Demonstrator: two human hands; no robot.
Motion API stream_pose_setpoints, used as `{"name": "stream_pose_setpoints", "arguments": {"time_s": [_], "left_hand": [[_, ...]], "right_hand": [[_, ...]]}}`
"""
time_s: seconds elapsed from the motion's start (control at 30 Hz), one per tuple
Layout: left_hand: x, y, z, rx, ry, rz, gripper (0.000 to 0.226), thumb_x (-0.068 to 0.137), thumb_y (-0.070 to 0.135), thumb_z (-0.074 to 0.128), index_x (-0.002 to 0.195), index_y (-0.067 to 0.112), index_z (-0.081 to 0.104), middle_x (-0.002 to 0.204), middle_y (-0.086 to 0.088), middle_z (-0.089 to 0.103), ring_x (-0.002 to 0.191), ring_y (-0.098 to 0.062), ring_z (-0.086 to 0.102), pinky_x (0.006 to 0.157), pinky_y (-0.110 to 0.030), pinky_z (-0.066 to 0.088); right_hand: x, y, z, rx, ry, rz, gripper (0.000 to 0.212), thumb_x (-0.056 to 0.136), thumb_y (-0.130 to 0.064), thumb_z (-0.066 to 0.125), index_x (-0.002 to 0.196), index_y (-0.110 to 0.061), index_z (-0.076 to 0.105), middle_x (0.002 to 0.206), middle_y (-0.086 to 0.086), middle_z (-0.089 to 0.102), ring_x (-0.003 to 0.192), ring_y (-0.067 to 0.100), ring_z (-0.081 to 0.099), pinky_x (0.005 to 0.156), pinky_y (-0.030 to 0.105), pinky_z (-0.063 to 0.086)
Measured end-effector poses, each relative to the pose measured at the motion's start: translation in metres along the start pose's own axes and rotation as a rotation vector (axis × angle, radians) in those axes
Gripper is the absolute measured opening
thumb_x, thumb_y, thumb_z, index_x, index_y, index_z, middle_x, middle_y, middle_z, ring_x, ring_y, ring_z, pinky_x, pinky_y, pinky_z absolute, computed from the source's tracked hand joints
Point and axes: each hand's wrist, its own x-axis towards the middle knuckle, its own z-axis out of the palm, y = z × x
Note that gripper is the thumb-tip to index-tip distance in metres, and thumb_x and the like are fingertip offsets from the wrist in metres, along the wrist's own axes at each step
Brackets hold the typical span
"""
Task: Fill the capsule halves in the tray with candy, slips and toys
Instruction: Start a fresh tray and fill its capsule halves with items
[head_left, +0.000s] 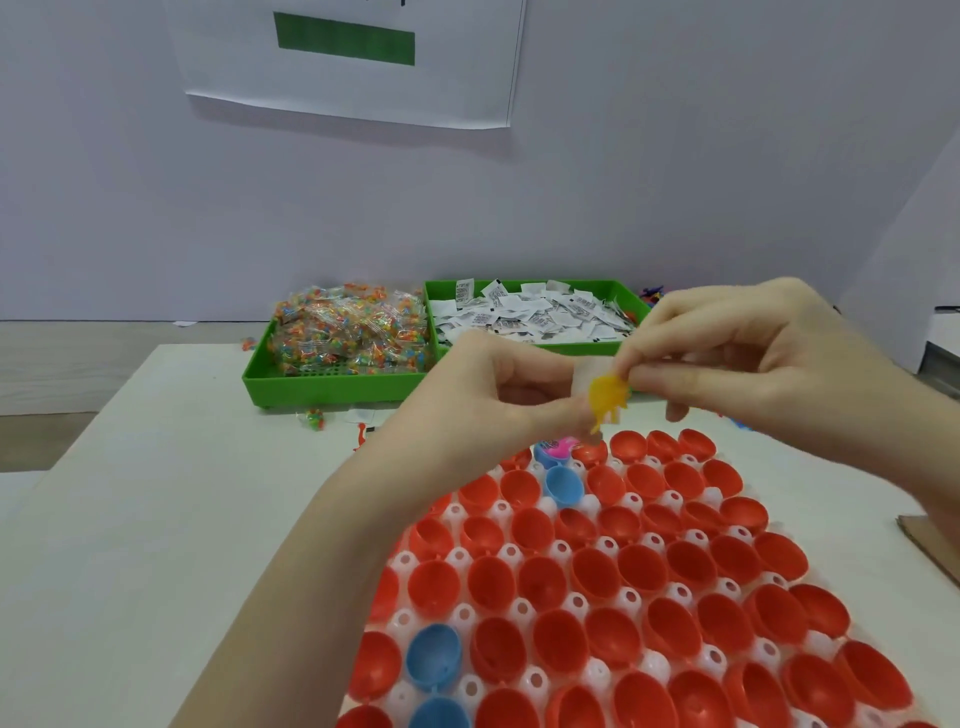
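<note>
Bare table (156, 493) to the left of the tray (561, 551), wide enough for a forearm to pass. Tray itself packed edge to edge with red and blue capsule halves (644, 566). Both hands raised above its far rows, left hand (498, 395) and right hand (737, 358) meeting around a yellow toy (608, 397). Beyond them, two green bins (332, 387) side by side against the wall. Loose candy packet (314, 418) on the table just before the left bin.

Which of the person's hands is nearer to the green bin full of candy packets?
Left. The left hand sits just in front of the candy bin's right corner; the right hand is farther right, before the bin of slips.
</note>
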Motion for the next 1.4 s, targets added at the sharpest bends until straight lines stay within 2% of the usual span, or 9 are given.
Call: {"name": "stream_pose_setpoints", "arguments": {"time_s": [0.27, 0.53, 0.67, 0.77, 0.9, 1.0, 1.1, 1.23, 1.4], "left_hand": [[-0.004, 0.004, -0.005, 0.053, -0.134, -0.056, 0.023, 0.081, 0.001, 0.064, 0.1, 0.012, 0.071, 0.091, -0.011, 0.073, 0.09, -0.016, 0.069, 0.085, -0.024, 0.053], [0.001, 0.001, -0.001, 0.028, 0.098, 0.016, 0.027, 0.082, -0.01, 0.059, 0.089, 0.014, 0.071, 0.078, -0.006, 0.072, 0.067, -0.01, 0.068, 0.069, -0.017, 0.055], [0.006, -0.005, 0.007, 0.148, 0.273, 0.0, 0.033, 0.082, -0.006, 0.062, 0.113, 0.006, 0.064, 0.076, 0.003, 0.072, 0.067, -0.008, 0.068, 0.079, -0.026, 0.056], [0.01, -0.012, 0.013, 0.177, 0.373, -0.032, 0.053, 0.08, -0.003, 0.066, 0.13, 0.008, 0.051, 0.084, 0.008, 0.07, 0.075, -0.002, 0.066, 0.081, -0.023, 0.054], [0.012, -0.029, 0.02, 0.237, 0.415, -0.083, 0.054, 0.079, 0.015, 0.072, 0.129, 0.01, 0.054, 0.098, 0.001, 0.072, 0.08, -0.001, 0.064, 0.079, -0.014, 0.051], [0.026, -0.04, 0.02, 0.494, 0.348, -0.139, 0.059, 0.078, 0.037, 0.07, 0.13, 0.013, 0.053, 0.123, 0.001, 0.061, 0.106, -0.008, 0.058, 0.091, -0.021, 0.044], [0.046, -0.047, 0.023, 0.762, 0.139, -0.223, 0.075, 0.077, 0.054, 0.063, 0.137, 0.016, 0.042, 0.137, 0.0, 0.05, 0.124, -0.017, 0.046, 0.102, -0.034, 0.039], [0.069, -0.059, 0.03, 1.022, -0.097, -0.299, 0.078, 0.074, 0.064, 0.059, 0.132, 0.015, 0.041, 0.128, 0.0, 0.055, 0.116, -0.021, 0.05, 0.093, -0.035, 0.036], [0.079, -0.072, 0.029, 0.956, -0.166, -0.327, 0.062, 0.075, 0.059, 0.063, 0.121, 0.018, 0.051, 0.108, 0.005, 0.063, 0.106, -0.019, 0.057, 0.085, -0.033, 0.042]], "right_hand": [[0.012, -0.007, -0.007, -0.14, -0.17, -0.03, 0.022, 0.075, -0.001, 0.069, 0.074, -0.022, 0.074, 0.067, 0.0, 0.068, 0.055, 0.012, 0.062, 0.057, 0.021, 0.053], [0.022, -0.003, 0.006, -0.25, -0.02, 0.016, 0.032, 0.075, -0.026, 0.061, 0.107, -0.028, 0.067, 0.066, -0.017, 0.059, 0.071, -0.001, 0.059, 0.067, 0.011, 0.047], [0.027, 0.0, 0.009, -0.19, -0.077, 0.122, 0.025, 0.072, -0.038, 0.058, 0.094, -0.035, 0.07, 0.073, -0.019, 0.065, 0.075, -0.004, 0.062, 0.073, 0.018, 0.052], [0.028, 0.009, 0.013, -0.162, -0.045, 0.149, 0.012, 0.075, -0.023, 0.069, 0.084, -0.021, 0.076, 0.071, -0.008, 0.071, 0.067, 0.0, 0.065, 0.069, 0.02, 0.053], [0.026, 0.031, 0.02, -0.161, -0.013, 0.23, 0.006, 0.077, -0.009, 0.072, 0.078, -0.013, 0.076, 0.062, -0.007, 0.067, 0.057, 0.0, 0.061, 0.057, 0.013, 0.049], [0.022, 0.059, 0.02, -0.154, 0.076, 0.344, 0.006, 0.079, -0.009, 0.07, 0.08, -0.01, 0.076, 0.065, 0.003, 0.069, 0.061, 0.011, 0.061, 0.062, 0.024, 0.051], [0.017, 0.082, 0.026, -0.122, 0.151, 0.444, 0.005, 0.077, -0.008, 0.071, 0.078, -0.007, 0.075, 0.072, 0.012, 0.071, 0.063, 0.017, 0.062, 0.069, 0.033, 0.053], [0.014, 0.1, 0.037, -0.091, 0.186, 0.487, 0.006, 0.076, -0.009, 0.071, 0.076, -0.012, 0.076, 0.065, -0.006, 0.067, 0.057, -0.001, 0.057, 0.055, 0.012, 0.047], [0.012, 0.107, 0.043, -0.077, 0.171, 0.472, 0.005, 0.075, -0.008, 0.072, 0.074, -0.01, 0.076, 0.061, -0.009, 0.063, 0.049, -0.012, 0.052, 0.05, 0.005, 0.039]]}}
